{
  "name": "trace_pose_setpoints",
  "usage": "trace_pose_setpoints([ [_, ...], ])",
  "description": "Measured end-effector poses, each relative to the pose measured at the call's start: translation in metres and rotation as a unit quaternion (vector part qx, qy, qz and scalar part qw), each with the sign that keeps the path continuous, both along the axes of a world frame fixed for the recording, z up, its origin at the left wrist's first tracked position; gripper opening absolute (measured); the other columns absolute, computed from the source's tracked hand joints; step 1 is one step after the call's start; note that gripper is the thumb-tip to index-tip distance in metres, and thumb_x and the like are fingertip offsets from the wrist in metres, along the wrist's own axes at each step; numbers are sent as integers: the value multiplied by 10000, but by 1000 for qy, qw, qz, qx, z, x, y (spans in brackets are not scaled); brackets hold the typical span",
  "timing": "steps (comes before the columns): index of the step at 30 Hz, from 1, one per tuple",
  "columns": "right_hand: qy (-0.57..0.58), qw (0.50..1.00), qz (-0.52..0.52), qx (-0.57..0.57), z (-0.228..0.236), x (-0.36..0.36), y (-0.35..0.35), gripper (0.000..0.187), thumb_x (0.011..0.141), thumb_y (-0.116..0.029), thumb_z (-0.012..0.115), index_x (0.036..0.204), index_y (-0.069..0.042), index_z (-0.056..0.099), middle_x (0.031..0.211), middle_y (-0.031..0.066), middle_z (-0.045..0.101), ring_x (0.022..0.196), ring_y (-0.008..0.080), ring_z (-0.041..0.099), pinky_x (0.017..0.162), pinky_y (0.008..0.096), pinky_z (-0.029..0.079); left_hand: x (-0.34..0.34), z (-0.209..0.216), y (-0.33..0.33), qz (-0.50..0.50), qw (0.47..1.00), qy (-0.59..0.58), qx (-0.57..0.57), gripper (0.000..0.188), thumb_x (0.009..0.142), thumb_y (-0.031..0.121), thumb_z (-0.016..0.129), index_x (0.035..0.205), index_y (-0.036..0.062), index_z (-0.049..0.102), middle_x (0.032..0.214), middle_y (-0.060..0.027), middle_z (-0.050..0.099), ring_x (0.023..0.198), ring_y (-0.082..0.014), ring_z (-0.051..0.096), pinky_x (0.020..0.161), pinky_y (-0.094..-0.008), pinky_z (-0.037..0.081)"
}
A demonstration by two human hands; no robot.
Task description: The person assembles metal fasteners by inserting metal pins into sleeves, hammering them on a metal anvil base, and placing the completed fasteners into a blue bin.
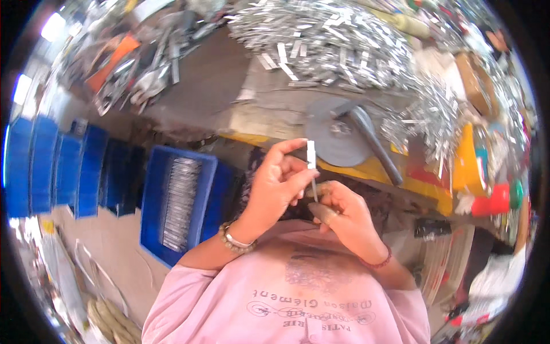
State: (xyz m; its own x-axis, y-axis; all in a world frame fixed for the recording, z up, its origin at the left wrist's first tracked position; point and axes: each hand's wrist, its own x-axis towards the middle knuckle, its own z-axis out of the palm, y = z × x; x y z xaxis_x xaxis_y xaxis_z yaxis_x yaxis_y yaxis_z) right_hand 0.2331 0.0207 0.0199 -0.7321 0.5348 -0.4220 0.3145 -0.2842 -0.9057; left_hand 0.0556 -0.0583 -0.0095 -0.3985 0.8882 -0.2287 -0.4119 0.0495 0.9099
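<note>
My left hand (279, 180) pinches a small, shiny metal strip (311, 153) between thumb and fingers, holding it upright in front of my chest. Just below it, my right hand (346, 215) is closed round a thin, dark grey tool (314, 192), whose narrow shaft reaches up to the lower end of the strip. Blur hides the tool's exact kind. Beyond my hands, a round grey plate (326, 135) lies on the bench, with a hammer (372, 140) resting across it.
Many loose metal strips (338, 49) are heaped over the bench (275, 114). On the left stands a blue bin (203, 200) with stacked metal parts, beside more blue bins (63, 172). A red and green roll (495, 199) lies at the right, near a cardboard box (475, 83).
</note>
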Motion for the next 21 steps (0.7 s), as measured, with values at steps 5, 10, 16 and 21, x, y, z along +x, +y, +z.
trace_pose_setpoints([
  [5,4,998,25,62,-10,-4,-7,445,1020,25,695,1456,-13,610,1016,47,714,879,89,687,808,253,577,-32,-11,-21,53,998,5,12,539,1008,50,759,1488,84,516,1008,-10,678,686,-37,539,556,-198,420],
  [10,-26,999,31,18,-24,-4,1,410,1094,-21,662,1487,19,555,1121,90,719,948,119,702,861,269,592,-98,-52,-91,255,957,122,-69,484,1033,123,714,1470,41,523,1018,-47,697,724,-65,527,597,-227,409],
  [16,-39,997,67,24,-35,-11,2,352,1132,-95,641,1445,45,561,1128,108,722,939,129,704,851,278,594,-178,-188,-211,446,868,105,-193,476,962,85,749,1404,18,587,999,-59,732,771,-118,615,647,-280,489],
  [21,-38,996,81,18,-47,-10,3,335,1136,-113,641,1427,38,571,1118,104,720,944,130,706,846,284,595,-217,-261,-274,509,773,160,-343,483,906,57,809,1351,12,627,1017,-95,754,795,-167,675,679,-317,540],
])
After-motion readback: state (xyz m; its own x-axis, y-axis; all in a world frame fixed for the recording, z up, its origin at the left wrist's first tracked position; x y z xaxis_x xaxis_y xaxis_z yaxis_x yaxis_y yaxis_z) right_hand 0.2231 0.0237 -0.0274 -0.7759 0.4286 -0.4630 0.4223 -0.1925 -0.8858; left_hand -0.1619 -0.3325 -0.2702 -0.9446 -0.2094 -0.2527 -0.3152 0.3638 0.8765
